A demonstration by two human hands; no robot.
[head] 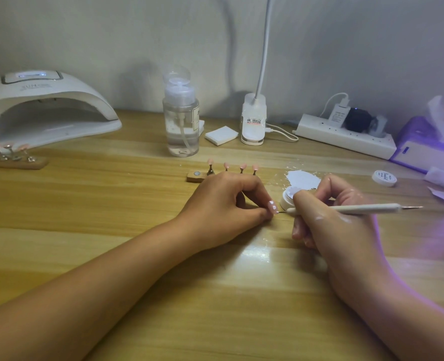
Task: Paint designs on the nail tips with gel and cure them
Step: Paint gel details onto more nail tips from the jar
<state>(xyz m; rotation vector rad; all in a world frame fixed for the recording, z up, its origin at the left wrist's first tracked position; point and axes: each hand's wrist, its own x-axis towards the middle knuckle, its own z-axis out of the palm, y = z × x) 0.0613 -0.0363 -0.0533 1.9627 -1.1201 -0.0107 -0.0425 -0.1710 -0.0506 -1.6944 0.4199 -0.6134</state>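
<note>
Curing lamp [46, 108]: a big white arch at the far left of the wooden table [137, 256], with a small light glowing on top.
Left stand [12, 158]: a wooden bar just in front of the lamp, with pink tips on little posts.
Pump bottle [181, 121]: clear and standing up, near the wall.
Middle stand [196, 175]: a wooden bar just behind the left hand, with four pink tips on posts.
Left hand [223, 207]: its fingers are curled and pinch one nail tip.
Nail tip [273, 206]: pink with white dots, held between the two hands.
Pen [345, 209]: long and white; its thin metal point meets the nail tip's lower edge.
Gel pot [286, 198]: small and white, just behind the right hand's fingers.
Right hand [340, 225]: curled round the pen, resting on the table.
Lid [384, 177]: round and white, lying flat farther right.
Tissue box [423, 149]: purple, at the far right.
</note>
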